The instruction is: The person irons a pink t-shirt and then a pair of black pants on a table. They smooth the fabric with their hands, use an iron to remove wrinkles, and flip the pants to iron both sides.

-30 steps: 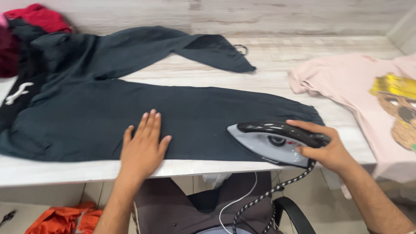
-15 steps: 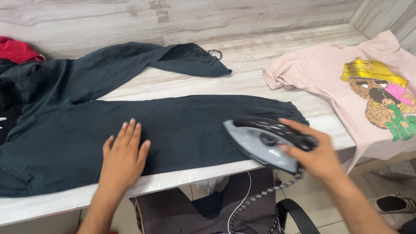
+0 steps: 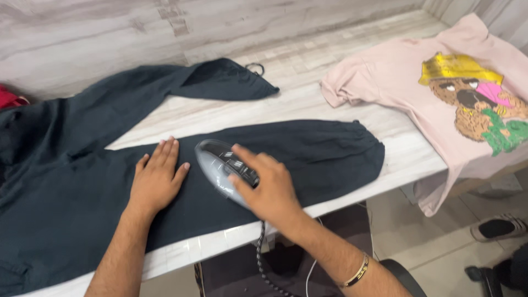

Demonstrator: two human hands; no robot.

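Dark navy trousers (image 3: 308,151) lie spread across a pale wood-grain table (image 3: 308,99), one leg angled toward the back. My left hand (image 3: 157,179) rests flat on the near leg with fingers together. Just to its right, my right hand (image 3: 267,187) grips the black handle of a grey and black electric iron (image 3: 217,162), whose soleplate sits on the same leg, nose pointing left and away. A black-and-white braided cord (image 3: 261,256) hangs from the iron over the table's front edge.
A pink T-shirt (image 3: 396,82) with a cartoon bear print lies at the right, draping over the table's corner. A red garment (image 3: 8,98) peeks in at the far left. Below are a dark chair (image 3: 396,272), tiled floor and a shoe (image 3: 498,226).
My right hand has slid the iron leftward along the trouser leg, from near the cuff to beside my left hand. The view has shifted to the right.
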